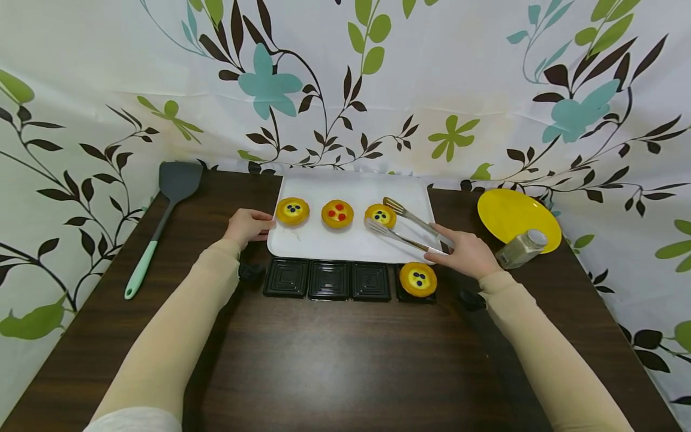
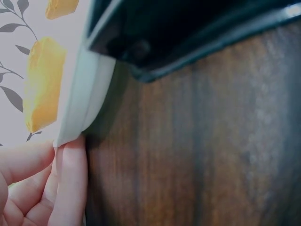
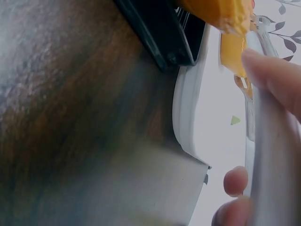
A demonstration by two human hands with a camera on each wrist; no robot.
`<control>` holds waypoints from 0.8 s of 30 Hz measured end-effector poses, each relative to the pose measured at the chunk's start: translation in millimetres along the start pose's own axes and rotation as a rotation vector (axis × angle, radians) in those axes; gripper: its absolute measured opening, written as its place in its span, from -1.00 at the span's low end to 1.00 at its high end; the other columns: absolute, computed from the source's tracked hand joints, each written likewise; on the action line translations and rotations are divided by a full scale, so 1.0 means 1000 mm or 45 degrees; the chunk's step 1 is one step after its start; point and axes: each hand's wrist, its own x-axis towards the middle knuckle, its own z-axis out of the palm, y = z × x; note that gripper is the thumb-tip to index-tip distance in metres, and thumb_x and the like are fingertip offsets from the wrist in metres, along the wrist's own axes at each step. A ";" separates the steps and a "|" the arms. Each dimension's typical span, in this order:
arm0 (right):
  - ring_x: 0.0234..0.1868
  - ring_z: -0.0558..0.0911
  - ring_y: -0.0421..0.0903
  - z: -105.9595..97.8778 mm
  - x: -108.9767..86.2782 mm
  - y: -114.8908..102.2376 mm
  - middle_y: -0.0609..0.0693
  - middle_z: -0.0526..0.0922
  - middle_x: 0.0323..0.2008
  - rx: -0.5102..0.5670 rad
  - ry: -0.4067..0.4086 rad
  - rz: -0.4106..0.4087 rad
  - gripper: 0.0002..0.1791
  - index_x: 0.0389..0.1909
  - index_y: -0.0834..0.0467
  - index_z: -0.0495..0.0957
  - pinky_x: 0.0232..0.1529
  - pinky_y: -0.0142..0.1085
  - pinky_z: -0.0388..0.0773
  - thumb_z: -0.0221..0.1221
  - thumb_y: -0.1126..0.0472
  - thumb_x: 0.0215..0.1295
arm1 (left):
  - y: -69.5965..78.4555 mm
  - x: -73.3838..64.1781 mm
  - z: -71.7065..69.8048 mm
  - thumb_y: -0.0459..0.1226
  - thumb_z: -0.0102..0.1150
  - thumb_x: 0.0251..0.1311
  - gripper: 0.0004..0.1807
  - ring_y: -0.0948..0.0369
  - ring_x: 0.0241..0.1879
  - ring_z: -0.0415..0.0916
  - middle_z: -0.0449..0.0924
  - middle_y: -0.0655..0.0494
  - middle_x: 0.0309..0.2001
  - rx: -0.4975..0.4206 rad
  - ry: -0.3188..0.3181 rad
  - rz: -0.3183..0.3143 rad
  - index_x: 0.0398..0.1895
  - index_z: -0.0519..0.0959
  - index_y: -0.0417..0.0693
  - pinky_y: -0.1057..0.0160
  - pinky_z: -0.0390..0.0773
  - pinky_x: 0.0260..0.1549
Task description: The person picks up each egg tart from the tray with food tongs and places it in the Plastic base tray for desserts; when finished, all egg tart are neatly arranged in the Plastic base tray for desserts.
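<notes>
Plainly, tongs (image 1: pixel 414 219) lie between the right fingers (image 3: pixel 277 77).

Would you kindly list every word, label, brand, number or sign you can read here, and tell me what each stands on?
None: no word, label, brand, number or sign can be read in any view.
Shaker jar: any marking is too small to read.
Printed backdrop cloth: leaves and flowers, no readable lettering.
White tray, metal tongs, spatula: no readable lettering.
</notes>
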 end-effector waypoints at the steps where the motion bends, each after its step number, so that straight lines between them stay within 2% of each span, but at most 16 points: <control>1: -0.46 0.50 -0.04 0.000 0.000 0.001 0.16 0.66 -0.27 0.002 -0.003 0.000 -0.06 0.40 0.01 0.24 -0.39 -0.18 0.54 0.21 -0.37 0.06 | 0.000 0.000 0.000 -0.29 0.07 0.33 -0.56 -0.05 0.10 0.49 0.41 -0.28 0.17 0.001 -0.001 0.001 0.21 0.42 -0.34 0.23 0.59 -0.07; 3: -0.44 0.49 -0.03 0.000 -0.002 0.002 0.21 0.66 -0.16 0.008 0.000 -0.006 -0.08 0.40 0.01 0.24 -0.35 -0.15 0.55 0.22 -0.35 0.07 | 0.001 -0.001 0.000 -0.29 0.06 0.34 -0.56 -0.06 0.10 0.48 0.41 -0.28 0.17 0.002 -0.002 0.003 0.21 0.41 -0.34 0.21 0.59 -0.06; 6: -0.51 0.45 -0.07 0.000 -0.005 0.003 0.13 0.66 -0.31 0.015 0.006 -0.015 -0.09 0.40 0.00 0.25 -0.44 -0.24 0.43 0.22 -0.34 0.07 | 0.002 -0.001 0.000 -0.30 0.06 0.34 -0.57 -0.06 0.10 0.48 0.41 -0.28 0.17 0.004 0.002 0.004 0.21 0.41 -0.34 0.21 0.59 -0.06; 9: -0.49 0.45 -0.06 -0.001 -0.009 0.004 0.13 0.65 -0.26 0.026 0.022 -0.022 -0.10 0.39 -0.01 0.26 -0.44 -0.25 0.38 0.21 -0.35 0.07 | 0.002 -0.001 0.000 -0.30 0.06 0.33 -0.57 -0.06 0.09 0.48 0.41 -0.28 0.16 0.004 0.008 0.003 0.21 0.41 -0.34 0.21 0.59 -0.06; 13: -0.38 0.47 -0.02 -0.002 -0.019 0.003 0.22 0.61 -0.02 0.034 0.035 -0.029 -0.11 0.39 -0.04 0.27 -0.38 -0.23 0.40 0.19 -0.38 0.07 | 0.003 -0.001 0.000 -0.30 0.06 0.34 -0.56 -0.06 0.09 0.48 0.41 -0.28 0.17 0.004 0.010 -0.001 0.22 0.41 -0.34 0.21 0.59 -0.06; 15: -0.39 0.47 -0.03 -0.003 -0.025 0.002 0.21 0.61 -0.04 0.042 0.029 -0.024 -0.11 0.39 -0.07 0.26 -0.40 -0.24 0.40 0.18 -0.39 0.07 | 0.003 -0.001 0.001 -0.30 0.06 0.34 -0.56 -0.06 0.09 0.48 0.40 -0.27 0.17 0.003 0.012 -0.002 0.22 0.41 -0.34 0.21 0.59 -0.06; 19: -0.48 0.45 -0.08 -0.004 -0.038 -0.001 0.14 0.63 -0.21 0.075 0.014 -0.027 -0.12 0.39 -0.09 0.26 -0.48 -0.28 0.37 0.19 -0.38 0.07 | 0.003 0.001 0.002 -0.30 0.07 0.33 -0.57 -0.05 0.09 0.48 0.41 -0.26 0.16 0.003 0.021 -0.010 0.21 0.42 -0.33 0.22 0.60 -0.08; 22: -0.44 0.48 -0.10 -0.005 -0.048 -0.004 0.14 0.64 -0.17 0.084 0.008 -0.042 -0.11 0.39 -0.07 0.26 -0.45 -0.28 0.44 0.20 -0.37 0.07 | 0.002 0.002 0.001 -0.29 0.07 0.33 -0.57 -0.05 0.09 0.48 0.41 -0.26 0.16 0.007 0.023 -0.020 0.21 0.42 -0.32 0.23 0.60 -0.09; 24: -0.46 0.46 -0.11 -0.006 -0.054 -0.006 0.10 0.62 -0.29 0.088 0.000 -0.045 -0.11 0.39 -0.06 0.26 -0.48 -0.28 0.41 0.20 -0.36 0.07 | 0.001 0.003 0.001 -0.28 0.08 0.33 -0.56 -0.05 0.09 0.48 0.41 -0.25 0.17 0.009 0.021 -0.024 0.21 0.42 -0.31 0.23 0.60 -0.08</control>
